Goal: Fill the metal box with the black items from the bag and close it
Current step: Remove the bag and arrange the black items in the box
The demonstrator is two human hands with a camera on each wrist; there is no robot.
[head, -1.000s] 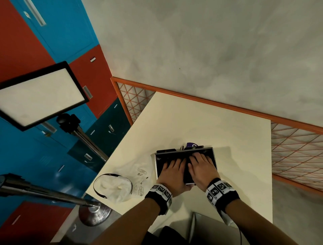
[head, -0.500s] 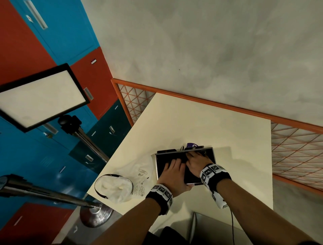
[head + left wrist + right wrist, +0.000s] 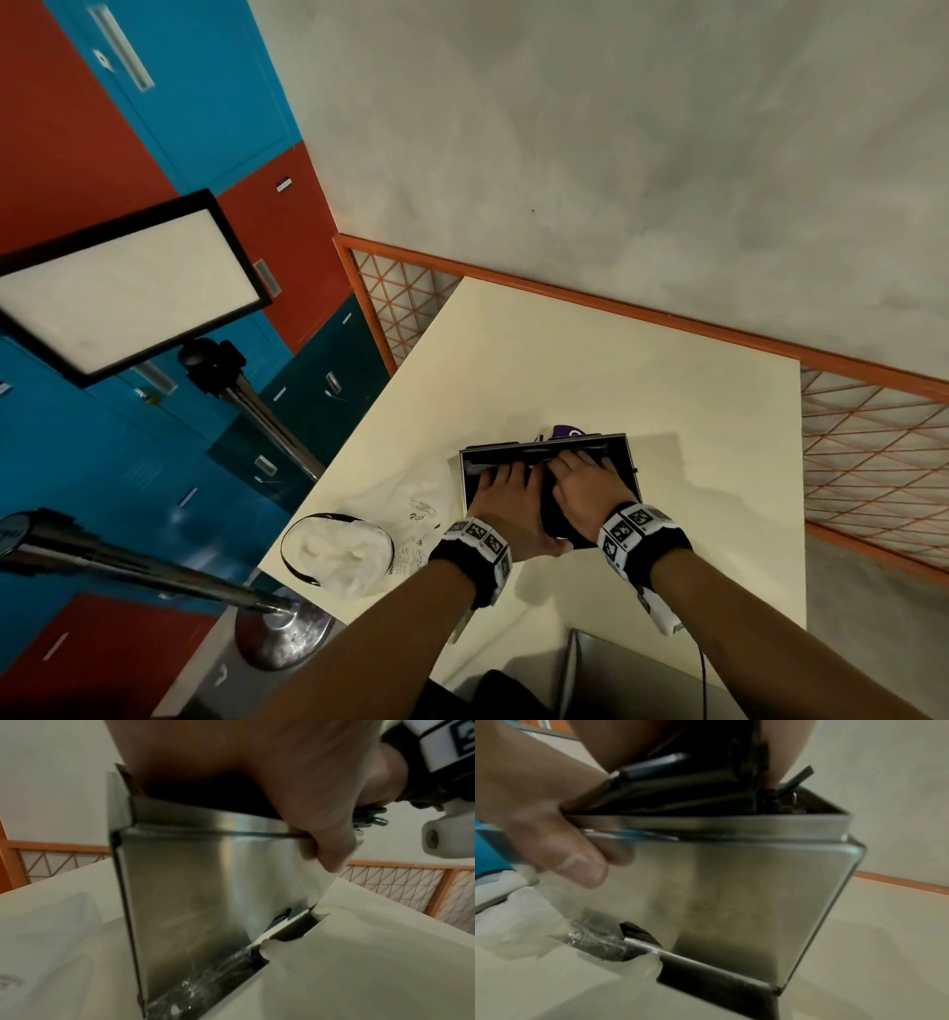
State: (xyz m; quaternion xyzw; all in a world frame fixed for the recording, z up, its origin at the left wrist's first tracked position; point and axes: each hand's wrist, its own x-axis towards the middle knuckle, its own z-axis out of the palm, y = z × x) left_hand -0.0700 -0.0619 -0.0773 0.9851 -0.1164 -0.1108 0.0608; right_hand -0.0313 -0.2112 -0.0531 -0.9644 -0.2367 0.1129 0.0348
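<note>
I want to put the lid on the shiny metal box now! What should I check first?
1. Black items all below the rim of the shiny metal box: not ok, several poke above it, and one thin black piece sticks up.
2. Hands holding the pile down: ok, the left hand and the right hand press on it.
3. Crumpled white plastic bag emptied: cannot tell.
4. Lid within reach: cannot tell, none is plainly visible.
5. Box sitting flat on the cream table: cannot tell, the bag's edge lies at its base.
</note>
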